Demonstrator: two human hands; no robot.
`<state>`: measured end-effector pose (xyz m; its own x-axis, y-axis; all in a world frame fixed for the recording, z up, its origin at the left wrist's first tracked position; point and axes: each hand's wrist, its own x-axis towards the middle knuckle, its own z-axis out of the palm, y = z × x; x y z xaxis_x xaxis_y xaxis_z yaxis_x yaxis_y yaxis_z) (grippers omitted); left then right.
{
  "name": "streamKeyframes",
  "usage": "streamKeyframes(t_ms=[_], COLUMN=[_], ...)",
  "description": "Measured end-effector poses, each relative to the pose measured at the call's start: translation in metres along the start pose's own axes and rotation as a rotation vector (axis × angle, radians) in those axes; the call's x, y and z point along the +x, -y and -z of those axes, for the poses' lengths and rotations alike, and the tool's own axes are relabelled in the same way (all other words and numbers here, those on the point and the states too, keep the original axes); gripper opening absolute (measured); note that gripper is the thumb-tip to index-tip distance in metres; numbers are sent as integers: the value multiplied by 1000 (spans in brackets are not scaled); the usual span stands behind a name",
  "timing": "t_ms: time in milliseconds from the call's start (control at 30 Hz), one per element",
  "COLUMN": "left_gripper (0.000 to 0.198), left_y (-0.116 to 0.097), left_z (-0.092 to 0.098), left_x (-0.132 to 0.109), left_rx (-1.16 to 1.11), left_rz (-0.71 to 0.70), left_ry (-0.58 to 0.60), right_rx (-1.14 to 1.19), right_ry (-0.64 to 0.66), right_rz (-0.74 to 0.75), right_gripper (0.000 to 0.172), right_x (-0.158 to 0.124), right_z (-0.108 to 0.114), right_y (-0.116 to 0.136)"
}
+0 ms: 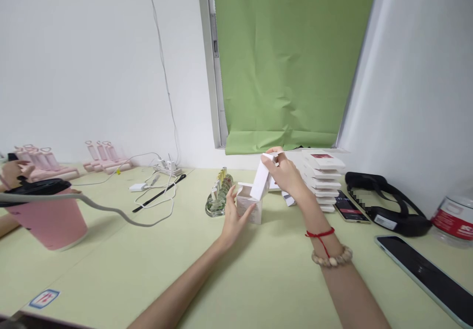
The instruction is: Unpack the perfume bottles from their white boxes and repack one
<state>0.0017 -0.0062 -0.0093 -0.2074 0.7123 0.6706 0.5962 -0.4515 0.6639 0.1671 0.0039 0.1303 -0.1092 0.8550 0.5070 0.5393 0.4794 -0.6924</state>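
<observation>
My left hand (233, 220) is wrapped round the side of a small white box (254, 215) with an open top, which stands on the table. Above it, my right hand (285, 174) grips a narrow white carton piece (260, 179), tilted, its lower end at the box's opening. Whether that piece is hollow I cannot tell. Just left of my left hand is a row of small glass bottles (219, 196) with gold and silver tops. Behind my right wrist rises a stack of flat white boxes (324, 181). Some white pieces (288, 198) lie partly hidden behind my right hand.
At left are a pink cup (51, 220) with a black lid, pink bottles (101, 151) and another person's hand (13, 174). White cables (172, 191) run to a power strip (166, 165). Two phones (421, 270), a black headset (391, 206) and a plastic bottle (454, 220) occupy the right.
</observation>
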Motion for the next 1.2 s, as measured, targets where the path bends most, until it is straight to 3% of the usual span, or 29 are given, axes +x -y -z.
streamKeyframes(t_ms=[100, 367, 567, 833, 1033, 1200], left_gripper=[63, 46, 42, 34, 37, 42], left_y=[-3, -1, -6, -18, -11, -7], left_z=[0, 0, 4, 10, 6, 4], left_x=[-2, -6, -4, 3, -1, -3], left_rx=[16, 123, 162, 39, 81, 100], left_rz=[-9, -209, -150, -101, -65, -112], left_ry=[67, 55, 111, 224, 200, 221], right_rx=[12, -84, 18, 284, 178, 61], right_ry=[29, 21, -45, 59, -57, -46], right_rz=[5, 5, 48, 14, 49, 92], right_gripper=[45, 44, 45, 44, 44, 44], right_x=[2, 3, 9, 16, 15, 10], right_z=[-3, -9, -17, -26, -28, -24], right_y=[-2, -6, -16, -31, -34, -27])
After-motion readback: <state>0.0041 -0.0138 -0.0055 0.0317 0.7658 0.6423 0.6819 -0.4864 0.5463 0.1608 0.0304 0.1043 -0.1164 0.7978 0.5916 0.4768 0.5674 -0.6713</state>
